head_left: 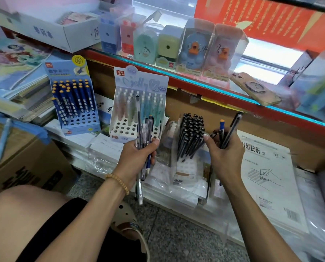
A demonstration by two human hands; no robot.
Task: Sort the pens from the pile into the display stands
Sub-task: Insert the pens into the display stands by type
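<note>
My left hand (137, 157) grips a bundle of several mixed pens (143, 127), clear and dark blue, held upright in front of the white pastel-pen stand (124, 129). My right hand (226, 150) grips a few dark pens (231, 127), one with an orange-tipped blue cap, just right of the stand of black pens (191, 133). A blue stand (76, 121) at the left holds blue pens with orange tips and has several vacant holes. The white stand's front rows also show vacant holes.
A glass counter edge (195, 80) runs above the stands, carrying boxed pencil sharpeners (193, 48) and a phone (254, 89). Wrapped notebook packs (267, 176) lie under and right of my hands. A cardboard box (25, 167) with a loose light-blue pen (3, 140) sits at left.
</note>
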